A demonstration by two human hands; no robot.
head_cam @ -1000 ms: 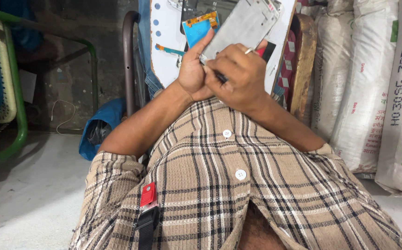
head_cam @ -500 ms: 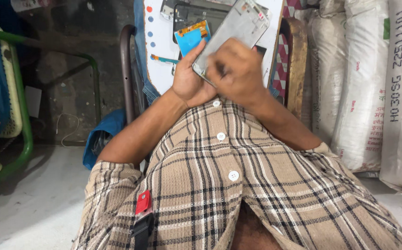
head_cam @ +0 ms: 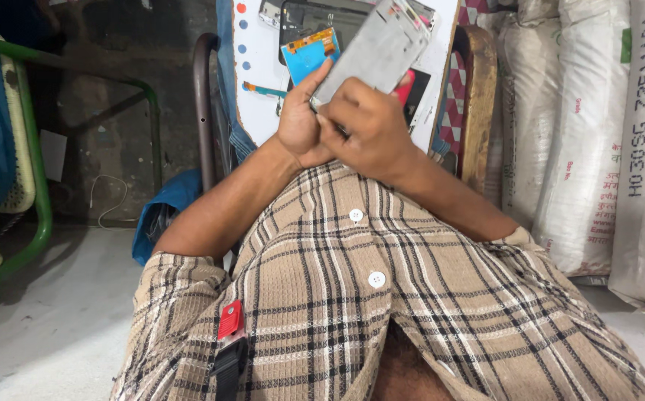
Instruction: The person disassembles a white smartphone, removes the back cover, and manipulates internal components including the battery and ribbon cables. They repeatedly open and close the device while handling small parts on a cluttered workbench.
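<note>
Both my hands are raised in front of my chest. My left hand (head_cam: 298, 126) grips the lower edge of a grey metal phone frame (head_cam: 382, 48), thumb along its side, holding it tilted up to the right. My right hand (head_cam: 370, 135) is curled tight against the frame's lower end. It pinches what looks like a thin dark tool (head_cam: 341, 132), whose tip shows between the two hands. The rest of the tool is hidden by my fingers.
Behind the hands a white board (head_cam: 259, 89) leans on a wooden chair (head_cam: 478, 104), carrying a blue and orange phone part (head_cam: 309, 52) and a dark screen (head_cam: 311, 18). White sacks (head_cam: 597, 126) stand at the right, a green metal frame (head_cam: 40, 215) at the left, blue cloth (head_cam: 166, 212) on the floor.
The view has shifted slightly. My hands stay together on the phone frame, with the right fingers working at its lower end.
</note>
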